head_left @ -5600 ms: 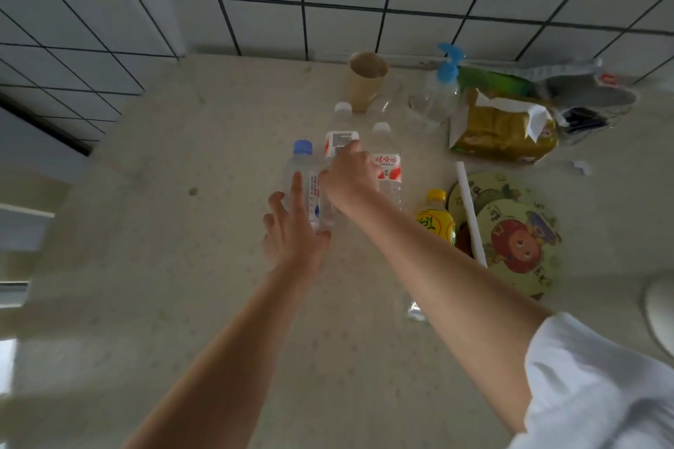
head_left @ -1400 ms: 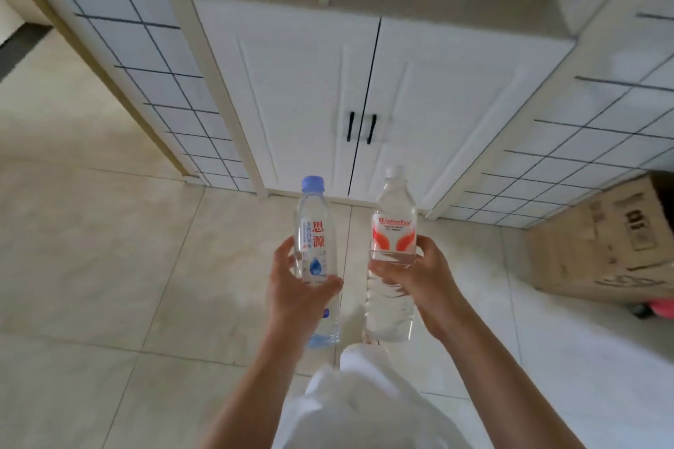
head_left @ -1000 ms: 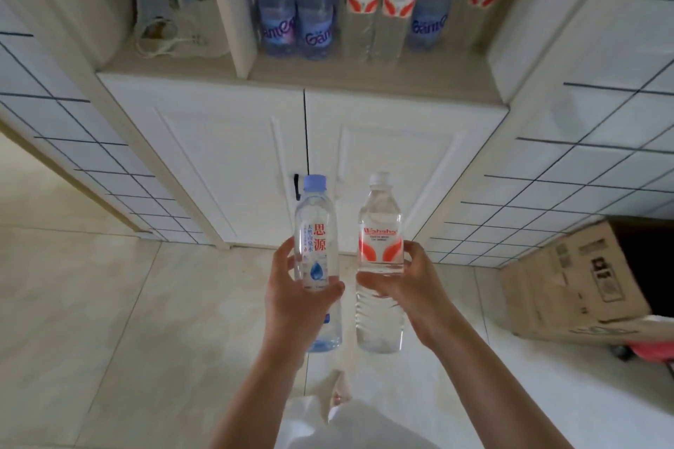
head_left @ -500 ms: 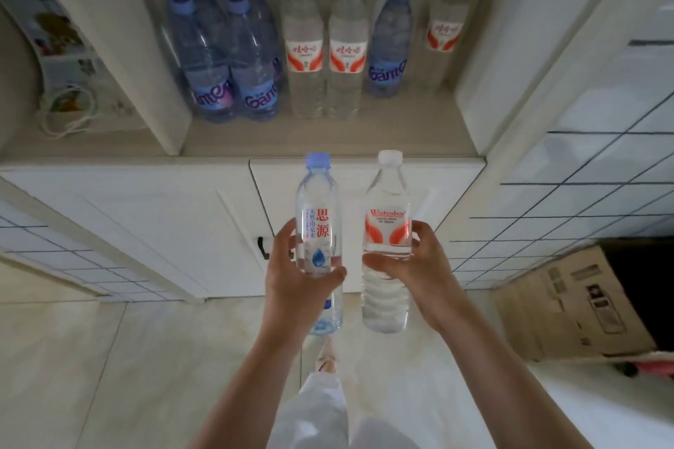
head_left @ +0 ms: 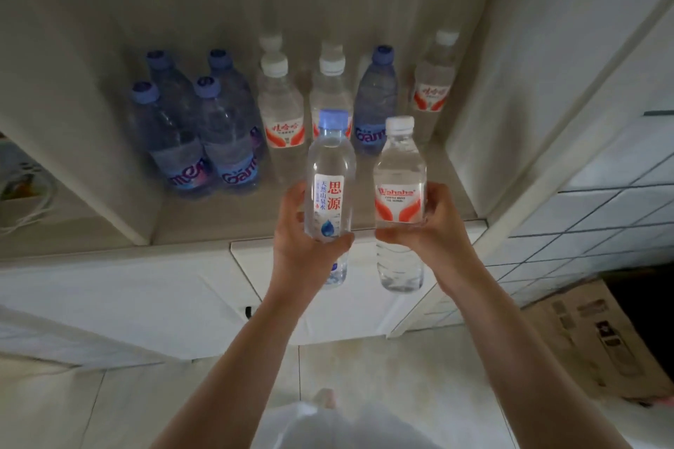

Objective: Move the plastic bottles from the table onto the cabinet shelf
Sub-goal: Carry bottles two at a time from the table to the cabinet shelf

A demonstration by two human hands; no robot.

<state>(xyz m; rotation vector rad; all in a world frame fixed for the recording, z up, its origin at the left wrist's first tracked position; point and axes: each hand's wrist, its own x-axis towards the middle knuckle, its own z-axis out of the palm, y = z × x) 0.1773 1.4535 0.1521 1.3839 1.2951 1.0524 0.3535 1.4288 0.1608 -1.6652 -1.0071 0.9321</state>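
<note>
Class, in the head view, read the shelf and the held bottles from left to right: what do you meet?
White cable → blue bottles → left hand → blue-capped bottle → white-capped bottle → right hand.

Your left hand (head_left: 306, 248) grips a blue-capped bottle (head_left: 330, 189) whose white label reads "思源" in red, with smaller blue characters beside it too small to read. Just right of that bottle, your right hand (head_left: 434, 230) holds a white-capped bottle (head_left: 400, 200) marked "Wahaha" in red over two lines of unreadable small print. Behind and left of the blue-capped bottle, the blue bottles on the shelf (head_left: 233, 142) show partial lettering, "Gam…". The white-capped shelf bottles (head_left: 282, 109) carry red characters, blurred.
</note>
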